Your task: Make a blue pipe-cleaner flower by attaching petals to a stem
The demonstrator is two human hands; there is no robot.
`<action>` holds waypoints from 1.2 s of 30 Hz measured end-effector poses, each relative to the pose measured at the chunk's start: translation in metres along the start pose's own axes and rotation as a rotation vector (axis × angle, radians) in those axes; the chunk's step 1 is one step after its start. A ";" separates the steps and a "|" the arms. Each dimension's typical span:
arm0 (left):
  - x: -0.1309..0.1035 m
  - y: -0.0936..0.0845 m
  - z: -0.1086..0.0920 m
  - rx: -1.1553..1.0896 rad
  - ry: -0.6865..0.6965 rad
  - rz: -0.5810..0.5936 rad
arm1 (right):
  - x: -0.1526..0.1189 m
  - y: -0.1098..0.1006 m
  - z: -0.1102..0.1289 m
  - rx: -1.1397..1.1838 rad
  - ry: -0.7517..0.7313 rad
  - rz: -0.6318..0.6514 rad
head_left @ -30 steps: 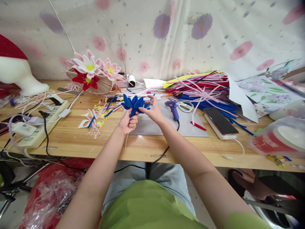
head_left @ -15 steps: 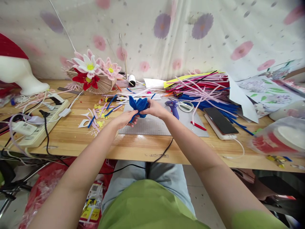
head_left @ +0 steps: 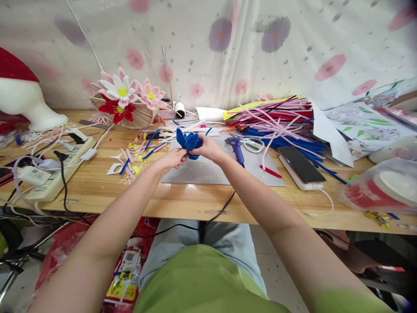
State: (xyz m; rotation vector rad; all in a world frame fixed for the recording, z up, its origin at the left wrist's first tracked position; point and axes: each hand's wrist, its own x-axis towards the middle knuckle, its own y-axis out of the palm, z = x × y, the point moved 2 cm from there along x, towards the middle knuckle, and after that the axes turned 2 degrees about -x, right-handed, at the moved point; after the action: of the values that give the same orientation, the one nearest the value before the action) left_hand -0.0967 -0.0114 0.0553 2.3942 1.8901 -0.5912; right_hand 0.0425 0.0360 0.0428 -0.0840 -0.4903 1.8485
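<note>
A blue pipe-cleaner flower with several looped petals is held between both hands, above the grey cutting mat. My left hand is closed around the underside of the flower, at its lower left. On the right side, my right hand pinches the petals, thumb and fingers closed. The flower's base is hidden by my fingers. To the right on the mat lie a purple glue gun, white-handled scissors and a red pen-like tool.
Cut scraps litter the table left of the mat. A power strip with cables lies farther left. Behind are a fan with fuzzy flowers and bundled pipe cleaners. A phone rests at the right; a cord hangs over the front edge.
Both hands still hold the blue flower. It has tilted slightly, and my left fingers have closed in more around its underside.
</note>
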 end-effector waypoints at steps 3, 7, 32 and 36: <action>0.001 0.001 0.002 0.021 0.003 -0.021 | 0.000 0.000 -0.003 -0.001 0.041 -0.001; 0.002 0.002 0.004 0.021 -0.007 -0.039 | -0.002 0.001 -0.004 -0.019 0.039 -0.010; 0.002 0.011 0.016 -0.188 -0.106 -0.158 | -0.006 0.013 -0.009 -0.270 0.047 -0.123; 0.009 0.011 0.026 -0.075 -0.009 -0.220 | -0.006 0.013 -0.010 -0.228 -0.003 -0.093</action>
State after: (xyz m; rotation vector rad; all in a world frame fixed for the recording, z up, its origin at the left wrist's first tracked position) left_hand -0.0919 -0.0124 0.0265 2.1511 2.1481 -0.5296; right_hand 0.0354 0.0302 0.0277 -0.2086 -0.6942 1.6970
